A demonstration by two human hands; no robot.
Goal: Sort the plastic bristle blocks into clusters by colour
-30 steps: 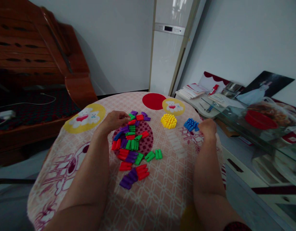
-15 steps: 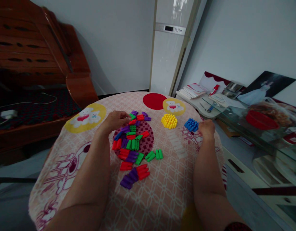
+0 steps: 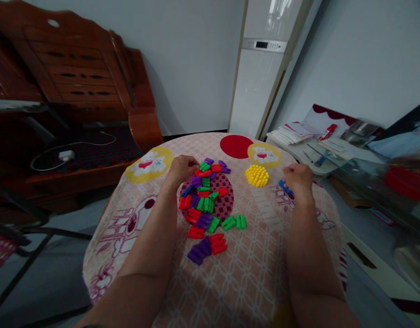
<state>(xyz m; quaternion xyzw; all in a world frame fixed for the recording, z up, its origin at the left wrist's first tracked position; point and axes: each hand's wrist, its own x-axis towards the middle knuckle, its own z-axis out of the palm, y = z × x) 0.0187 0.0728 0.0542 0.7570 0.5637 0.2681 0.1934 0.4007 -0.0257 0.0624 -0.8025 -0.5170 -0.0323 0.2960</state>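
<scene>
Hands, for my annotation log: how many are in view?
2: the left hand beside the multicoloured pieces, the right hand at the blue pieces, partly hiding them.

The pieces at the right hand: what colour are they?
The pieces at the right hand are blue, best seen in the head view.
</scene>
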